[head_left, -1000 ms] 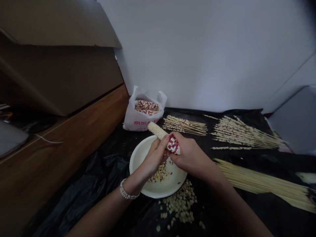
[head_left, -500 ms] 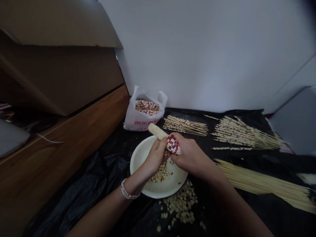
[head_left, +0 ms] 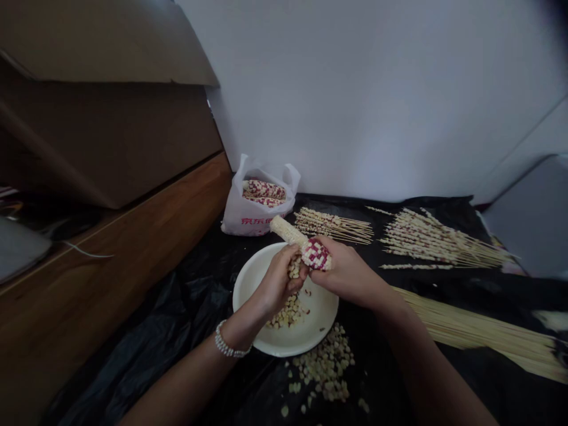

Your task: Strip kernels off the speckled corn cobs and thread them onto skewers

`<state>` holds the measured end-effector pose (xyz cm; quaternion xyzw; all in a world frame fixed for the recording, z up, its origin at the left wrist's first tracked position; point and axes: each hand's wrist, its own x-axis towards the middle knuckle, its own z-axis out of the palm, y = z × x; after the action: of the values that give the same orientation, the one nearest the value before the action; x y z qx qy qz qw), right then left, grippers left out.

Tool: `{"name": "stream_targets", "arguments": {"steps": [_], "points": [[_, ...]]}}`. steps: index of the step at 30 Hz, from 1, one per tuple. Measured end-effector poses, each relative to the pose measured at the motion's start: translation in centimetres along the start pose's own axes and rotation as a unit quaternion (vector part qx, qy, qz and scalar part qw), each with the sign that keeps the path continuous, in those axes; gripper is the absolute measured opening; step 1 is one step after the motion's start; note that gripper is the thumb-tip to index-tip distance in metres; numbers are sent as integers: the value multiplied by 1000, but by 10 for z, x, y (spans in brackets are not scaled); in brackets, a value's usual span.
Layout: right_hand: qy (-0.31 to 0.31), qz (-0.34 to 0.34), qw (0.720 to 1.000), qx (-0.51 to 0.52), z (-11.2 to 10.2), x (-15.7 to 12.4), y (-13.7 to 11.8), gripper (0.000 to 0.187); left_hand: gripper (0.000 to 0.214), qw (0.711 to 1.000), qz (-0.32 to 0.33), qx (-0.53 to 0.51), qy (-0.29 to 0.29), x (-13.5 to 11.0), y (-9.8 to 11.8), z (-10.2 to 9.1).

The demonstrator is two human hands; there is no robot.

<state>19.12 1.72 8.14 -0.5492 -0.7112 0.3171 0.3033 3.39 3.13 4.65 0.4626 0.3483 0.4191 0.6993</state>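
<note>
My right hand (head_left: 350,273) grips a corn cob (head_left: 306,245) by its red-and-white kernelled end; the bare, stripped end points up and away to the left. My left hand (head_left: 278,281), a bead bracelet on its wrist, is curled just under the cob with loose kernels in its fingers. Both hands hover over a white bowl (head_left: 255,278) on the black sheet. A small pile of kernels (head_left: 286,312) lies inside the bowl.
Spilled kernels (head_left: 326,367) lie in front of the bowl. A white plastic bag of cobs (head_left: 260,201) stands at the back. Corn-threaded skewers (head_left: 437,242) and bare bamboo skewers (head_left: 479,331) lie to the right. A wooden ledge (head_left: 133,248) and cardboard box (head_left: 106,112) rise at left.
The cob has shifted slightly right and up in my right hand. My left hand has dropped off the cob and now cups loosened kernels beneath it.
</note>
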Motion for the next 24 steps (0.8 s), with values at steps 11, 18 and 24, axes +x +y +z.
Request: {"name": "stream_targets", "arguments": {"steps": [11, 18, 24], "points": [[4, 38, 999, -2, 9, -4, -13, 33, 53, 980, 107, 147, 78, 0, -2, -2], [-18, 13, 999, 31, 3, -6, -13, 40, 54, 992, 45, 78, 92, 0, -5, -1], [-18, 4, 999, 30, 5, -6, -14, 39, 45, 992, 49, 76, 87, -1, 3, 4]]}}
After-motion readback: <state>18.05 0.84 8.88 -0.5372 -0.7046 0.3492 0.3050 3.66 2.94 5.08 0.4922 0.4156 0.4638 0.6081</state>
